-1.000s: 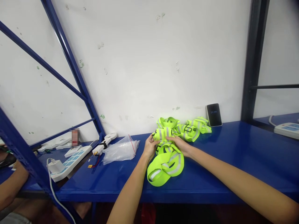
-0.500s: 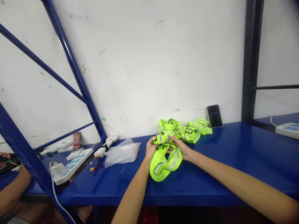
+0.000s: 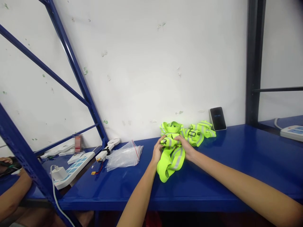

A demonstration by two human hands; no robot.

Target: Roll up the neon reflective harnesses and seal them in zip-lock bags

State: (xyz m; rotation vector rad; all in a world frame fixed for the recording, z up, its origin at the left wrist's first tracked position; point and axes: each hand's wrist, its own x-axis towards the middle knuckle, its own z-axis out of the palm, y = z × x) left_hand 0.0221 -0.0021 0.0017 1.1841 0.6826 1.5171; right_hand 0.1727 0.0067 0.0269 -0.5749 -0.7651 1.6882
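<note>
Reflective strap, folded and clasped

Lies over the blue table, grasped from either side by fingers of left hand and right hand, equally near. Runs roughly crosswise where folded; trails a loose loop toward the front edge.

The reflective strap partly hid the fingers of the left hand and the right hand. The left forearm was cut off by the bottom edge. A red-brown object was blurred into squares. A co-worker's arm left the frame at the left edge, the right-hand power strip at the right. Beneath the bench, a red item was too dark and cropped to identify.
</note>
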